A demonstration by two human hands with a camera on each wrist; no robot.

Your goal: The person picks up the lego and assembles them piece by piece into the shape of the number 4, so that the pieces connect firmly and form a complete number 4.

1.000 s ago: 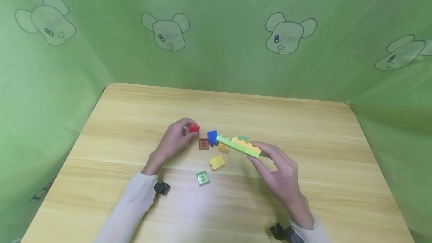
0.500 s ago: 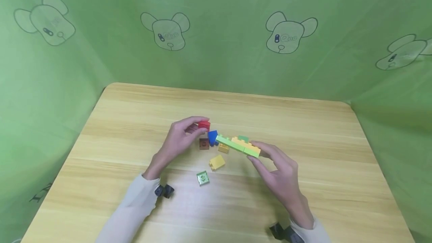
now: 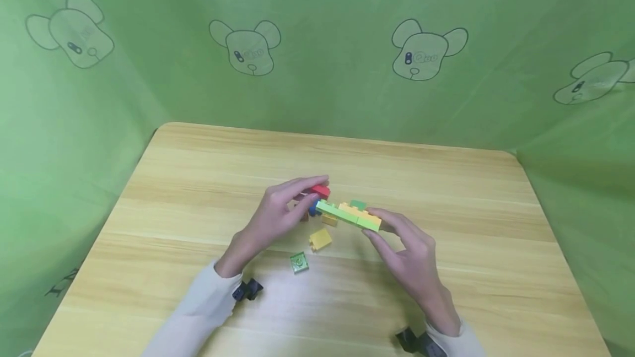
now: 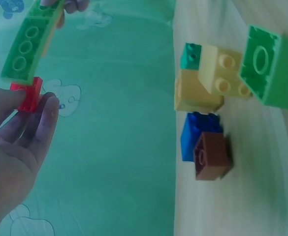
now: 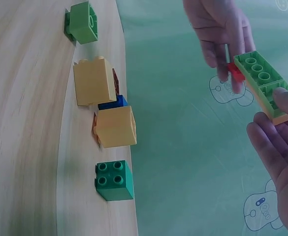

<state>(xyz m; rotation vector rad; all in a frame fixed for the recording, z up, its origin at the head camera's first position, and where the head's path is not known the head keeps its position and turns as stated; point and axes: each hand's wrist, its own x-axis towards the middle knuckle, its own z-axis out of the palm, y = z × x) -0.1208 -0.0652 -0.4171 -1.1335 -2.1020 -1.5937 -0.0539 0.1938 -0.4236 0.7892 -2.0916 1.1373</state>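
Note:
My left hand [image 3: 275,216] pinches a red toy brick [image 3: 321,190] between thumb and fingers. Across from it, my right hand [image 3: 415,258] grips the right end of a joined strip of light green toy bricks [image 3: 342,215], with an orange-yellow brick [image 3: 361,214] on top. The strip is held above the table, its hollow underside [image 5: 259,73] showing in the right wrist view. In the left wrist view the red brick [image 4: 32,93] lies right at the strip's free end; whether the two touch or are joined, I cannot tell.
Loose bricks lie on the wooden table [image 3: 446,180] beneath the hands: a yellow one [image 3: 321,239], a light green one [image 3: 299,262], a dark green one [image 5: 116,179], a blue one [image 4: 193,137], a brown one [image 4: 213,156] and another yellow one [image 4: 195,93]. A green curtain [image 3: 337,103] hangs behind.
My left hand has carried the red brick rightward to the strip's left end, and now partly covers the blue and brown bricks. My right hand and the strip have hardly moved.

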